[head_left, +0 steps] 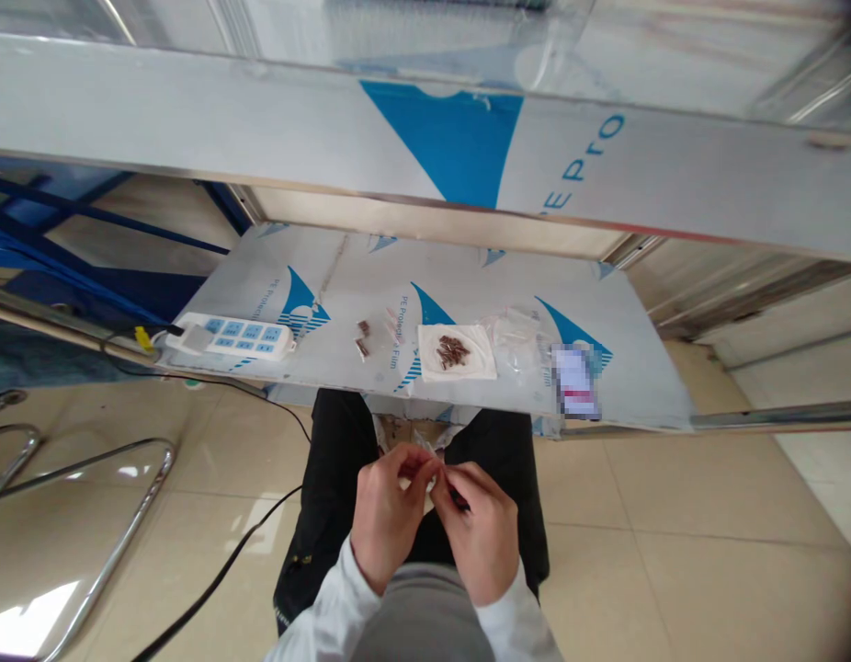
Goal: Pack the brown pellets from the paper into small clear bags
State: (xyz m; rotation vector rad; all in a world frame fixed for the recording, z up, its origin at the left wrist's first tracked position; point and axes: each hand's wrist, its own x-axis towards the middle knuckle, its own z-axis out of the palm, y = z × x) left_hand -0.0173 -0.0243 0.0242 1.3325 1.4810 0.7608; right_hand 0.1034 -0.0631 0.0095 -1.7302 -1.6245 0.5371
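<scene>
My left hand point(391, 506) and my right hand point(477, 519) meet fingertip to fingertip above my lap. Both are closed in a pinch on a small piece of clear plastic point(422, 446), largely covered by the fingers; its exact kind is unclear. Beyond them, a white square sheet or shallow tray point(473, 370) lies on the metal shelf point(343, 368) with a heap of small brown pieces point(453, 351) on it. A few more brown pieces point(361, 348) lie to its left. Crumpled clear plastic bags point(518, 340) rest at its right.
A white power strip point(239, 337) with a plug in its left end lies on the shelf's left. A blurred-out phone point(575, 382) is near the right front edge. A film-covered upper ledge point(260, 119) crosses above. Black cable point(219, 575) and a metal chair frame point(146, 487) are at left.
</scene>
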